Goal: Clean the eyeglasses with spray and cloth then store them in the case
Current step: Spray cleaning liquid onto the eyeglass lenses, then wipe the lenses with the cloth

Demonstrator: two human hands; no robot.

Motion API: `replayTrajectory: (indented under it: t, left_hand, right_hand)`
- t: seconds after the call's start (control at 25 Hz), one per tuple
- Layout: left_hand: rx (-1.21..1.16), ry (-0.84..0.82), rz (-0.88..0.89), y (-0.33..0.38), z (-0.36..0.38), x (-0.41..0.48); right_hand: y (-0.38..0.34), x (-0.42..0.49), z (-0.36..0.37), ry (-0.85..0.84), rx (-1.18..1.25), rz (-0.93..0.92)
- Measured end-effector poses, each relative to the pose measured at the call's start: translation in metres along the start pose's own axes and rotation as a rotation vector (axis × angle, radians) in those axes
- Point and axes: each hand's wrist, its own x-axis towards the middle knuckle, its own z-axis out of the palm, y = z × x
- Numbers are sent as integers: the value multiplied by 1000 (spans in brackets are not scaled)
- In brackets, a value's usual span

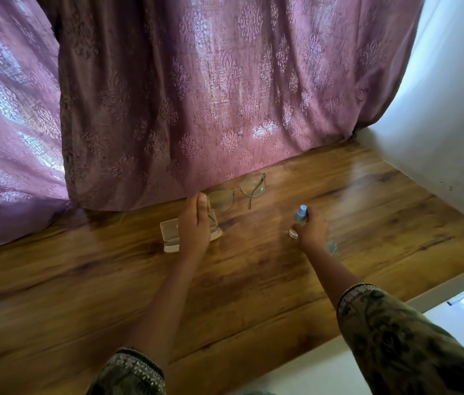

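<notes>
Head view: glasses (236, 192) lie unfolded on the table (82, 295), close against the curtain (168, 95) and just beyond the case (169, 233). Left hand (196, 223) reaches over the case with fingers straight and together, holding nothing, its fingertips beside the nearer lens. Right hand (312, 230) grips the spray bottle (301, 213), fingers curled round it, right of the glasses and apart from them.
</notes>
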Motion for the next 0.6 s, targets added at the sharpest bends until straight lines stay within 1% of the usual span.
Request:
replayTrajectory:
  t: [0.12,0.24,0.32,0.4,0.52,0.6]
  left_hand:
    - [-7,8,-4,-1,5,0]
    - [-18,5,9,-1,11,-2]
    - [-7,-2,21,-1,12,-4]
    - [-11,-10,25,-2,12,-5]
    - [-25,-7,24,-1,10,-8]
    - [-27,-6,28,2,9,-10]
  right_hand:
    - [8,-2,3,-68,-64,4]
    - [25,-13,4,1,-252,-33]
    - [36,-20,5,34,-327,-49]
    - [43,-26,6,4,-401,-19]
    - [48,-31,6,-104,-557,26]
    - [51,-34,6,-119,-656,23]
